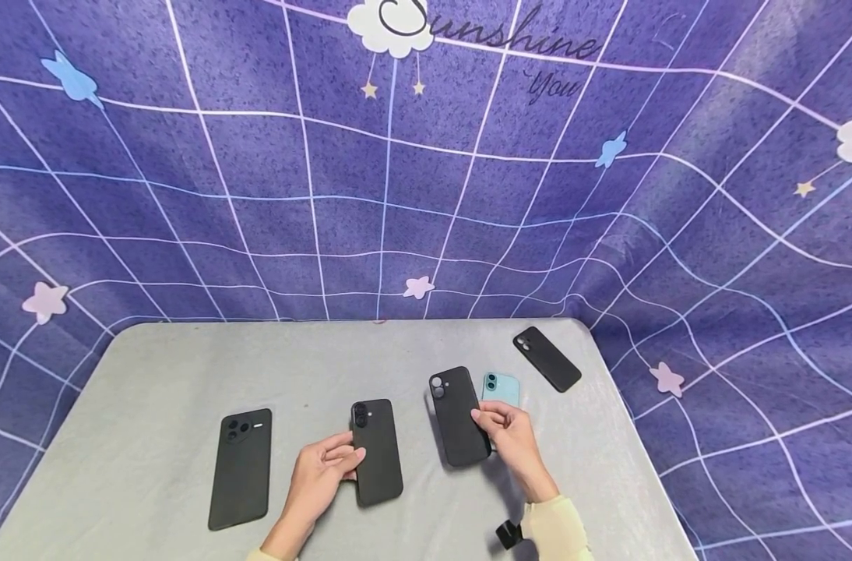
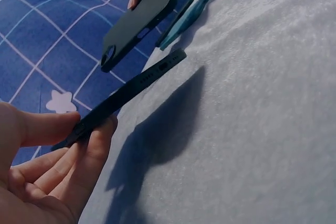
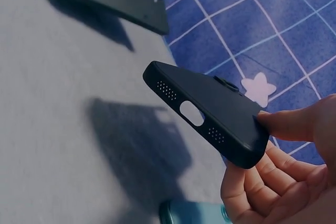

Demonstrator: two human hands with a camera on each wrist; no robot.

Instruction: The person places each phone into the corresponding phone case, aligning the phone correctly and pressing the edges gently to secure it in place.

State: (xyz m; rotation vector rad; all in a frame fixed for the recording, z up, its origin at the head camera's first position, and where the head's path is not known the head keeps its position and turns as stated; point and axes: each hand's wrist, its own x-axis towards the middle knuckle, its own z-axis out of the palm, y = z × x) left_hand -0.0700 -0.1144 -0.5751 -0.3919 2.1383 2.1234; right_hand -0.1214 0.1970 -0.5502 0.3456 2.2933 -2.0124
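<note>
My left hand (image 1: 315, 477) pinches a black phone (image 1: 380, 461) by its left long edge, thumb on the back and fingers beneath. In the left wrist view this phone (image 2: 126, 96) is raised over its shadow, its port end showing. My right hand (image 1: 515, 442) grips a black phone case (image 1: 461, 425) by its right edge, also above the table. Through its camera cutouts the pale cloth shows, and the right wrist view gives the case's (image 3: 197, 109) oval port opening and speaker holes. Beside the right hand lies a teal phone (image 1: 505, 389), its lower part hidden by that hand.
A larger black phone-shaped piece (image 1: 241, 479) with several camera rings lies left of my left hand. Another black phone case (image 1: 548, 360) rests slantwise near the back right corner. Pale cloth covers the table (image 1: 153, 436); a purple gridded curtain (image 1: 258, 187) hangs behind it.
</note>
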